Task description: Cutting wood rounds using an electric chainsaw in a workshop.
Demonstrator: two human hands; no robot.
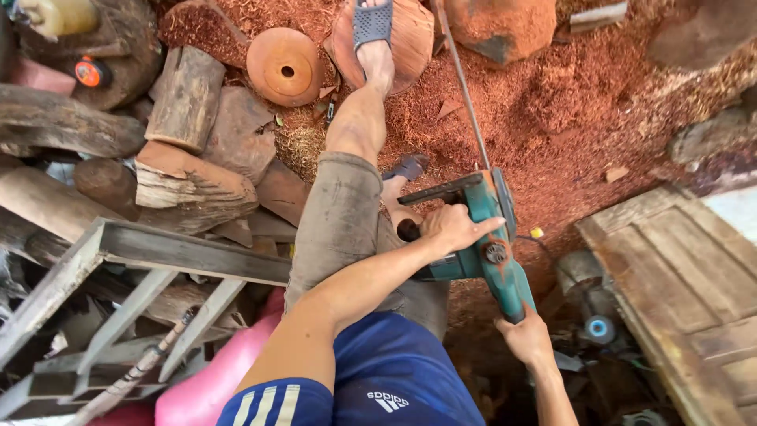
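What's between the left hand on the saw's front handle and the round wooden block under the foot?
In the head view, the teal electric chainsaw's long thin bar runs from the left hand up toward the round reddish wooden block, over red sawdust.

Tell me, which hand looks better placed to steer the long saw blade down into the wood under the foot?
Probably the left hand: it grips the front handle of the teal electric chainsaw, nearest the long thin bar. The right hand holds the rear grip, farther back.

A teal-green electric chainsaw with an orange-dusted plastic body (485, 244) lies tilted above the sawdust floor, its long thin guide bar stretching away towards a reddish round wooden block (410, 35).
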